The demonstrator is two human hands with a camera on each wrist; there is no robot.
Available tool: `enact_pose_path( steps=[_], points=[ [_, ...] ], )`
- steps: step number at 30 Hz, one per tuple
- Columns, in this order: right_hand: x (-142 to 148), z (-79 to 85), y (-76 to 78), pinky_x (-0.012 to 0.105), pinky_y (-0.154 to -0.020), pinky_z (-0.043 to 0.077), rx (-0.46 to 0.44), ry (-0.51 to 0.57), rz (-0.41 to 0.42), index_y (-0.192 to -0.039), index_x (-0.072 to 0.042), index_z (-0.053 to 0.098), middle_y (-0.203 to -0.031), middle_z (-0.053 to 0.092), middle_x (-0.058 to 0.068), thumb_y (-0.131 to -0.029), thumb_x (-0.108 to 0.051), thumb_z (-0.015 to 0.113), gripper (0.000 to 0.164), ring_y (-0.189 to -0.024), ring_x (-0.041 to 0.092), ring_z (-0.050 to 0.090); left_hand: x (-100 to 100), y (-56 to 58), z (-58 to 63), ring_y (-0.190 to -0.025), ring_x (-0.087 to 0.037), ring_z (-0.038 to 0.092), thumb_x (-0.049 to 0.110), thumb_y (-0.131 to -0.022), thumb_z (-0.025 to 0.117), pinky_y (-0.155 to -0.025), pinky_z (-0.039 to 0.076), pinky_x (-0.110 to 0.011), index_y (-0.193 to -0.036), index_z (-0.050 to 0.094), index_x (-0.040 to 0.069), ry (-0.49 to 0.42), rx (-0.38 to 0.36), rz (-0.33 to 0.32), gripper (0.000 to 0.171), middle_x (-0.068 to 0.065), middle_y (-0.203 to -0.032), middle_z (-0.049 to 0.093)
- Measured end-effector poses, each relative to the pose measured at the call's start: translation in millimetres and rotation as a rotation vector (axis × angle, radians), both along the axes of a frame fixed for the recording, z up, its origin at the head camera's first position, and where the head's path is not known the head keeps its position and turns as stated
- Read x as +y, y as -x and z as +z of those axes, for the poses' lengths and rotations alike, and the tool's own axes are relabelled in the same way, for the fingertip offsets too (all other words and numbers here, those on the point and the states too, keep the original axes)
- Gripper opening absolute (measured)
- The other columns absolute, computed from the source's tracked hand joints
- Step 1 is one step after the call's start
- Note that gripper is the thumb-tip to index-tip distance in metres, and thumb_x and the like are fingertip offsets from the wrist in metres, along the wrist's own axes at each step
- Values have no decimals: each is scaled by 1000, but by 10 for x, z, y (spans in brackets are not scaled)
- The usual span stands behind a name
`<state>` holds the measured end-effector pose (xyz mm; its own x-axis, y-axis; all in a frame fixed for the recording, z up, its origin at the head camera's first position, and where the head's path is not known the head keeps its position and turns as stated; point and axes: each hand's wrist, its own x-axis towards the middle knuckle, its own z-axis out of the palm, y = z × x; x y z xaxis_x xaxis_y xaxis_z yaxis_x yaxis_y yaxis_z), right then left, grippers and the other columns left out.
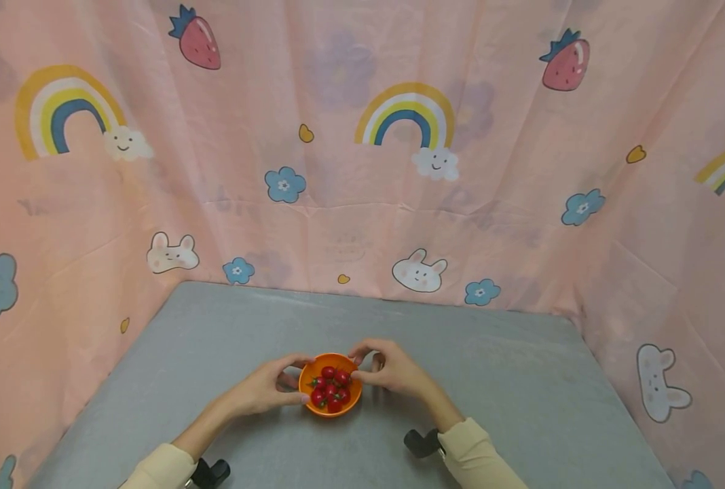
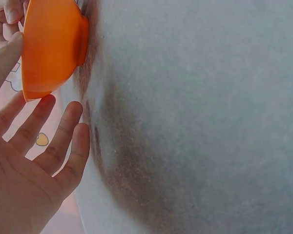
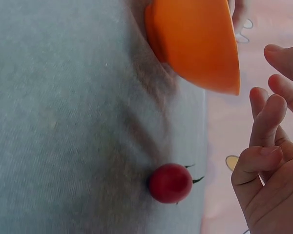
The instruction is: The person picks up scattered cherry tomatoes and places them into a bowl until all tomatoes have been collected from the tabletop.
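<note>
An orange bowl [image 1: 330, 413] stands on the grey table with several red cherry tomatoes [image 1: 330, 389] inside, some with green stems. My left hand [image 1: 266, 388] holds the bowl at its left side, thumb and forefinger spread along the rim. In the left wrist view the other fingers [image 2: 71, 117] fan out beside the bowl's wall. At the opposite side is my right hand [image 1: 396, 370], its loosely bent fingers close to the rim with nothing between them. A single cherry tomato [image 3: 170, 183] lies on the table below the right hand; the hand hides it in the head view.
The grey tabletop [image 1: 521, 394] extends around the bowl on all sides. A pink curtain [image 1: 338, 224] printed with rainbows, rabbits and flowers encloses the back and both sides. Dark wrist mounts [image 1: 422, 443] sit by the cream sleeves [image 1: 481, 455].
</note>
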<state>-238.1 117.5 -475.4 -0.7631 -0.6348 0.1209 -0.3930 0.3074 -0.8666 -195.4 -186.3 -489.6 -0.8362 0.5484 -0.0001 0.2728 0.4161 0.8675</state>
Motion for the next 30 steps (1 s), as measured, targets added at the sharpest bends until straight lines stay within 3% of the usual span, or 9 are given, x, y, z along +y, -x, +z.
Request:
enact_pose_path(
  steps=[6, 14, 23, 30],
  points=[
    [83, 18, -19, 23, -48, 44, -31, 24, -19, -117, -1, 68, -102, 65, 16, -91, -4, 77, 27, -54, 19, 50, 2, 5, -7, -103, -27, 67, 22, -93, 78, -84, 58, -35, -145, 50, 6, -10, 4, -6, 61, -18, -138, 55],
    [335, -44, 9, 24, -52, 47, 10, -13, -49, -113, -1, 69, -100, 66, 10, -93, -12, 77, 25, -58, 17, 51, -3, 4, -7, -102, -26, 67, 22, -93, 78, -84, 57, -34, -145, 50, 7, -18, 5, -10, 61, -18, -139, 55],
    [562, -122, 7, 23, -53, 45, 55, -19, -62, -111, -1, 70, -97, 67, 4, -92, -11, 78, 23, -59, 15, 50, -15, 8, -28, -101, -23, 67, 25, -93, 79, -84, 57, -33, -146, 51, 7, -2, 3, -4, 63, -16, -138, 56],
    [728, -170, -7, 23, -52, 45, 54, -39, -84, -112, -2, 70, -100, 67, 7, -92, -10, 77, 23, -60, 14, 50, -10, 9, -30, -102, -23, 67, 26, -93, 79, -84, 57, -31, -146, 51, 8, 12, 8, -2, 63, -14, -138, 56]
  ],
)
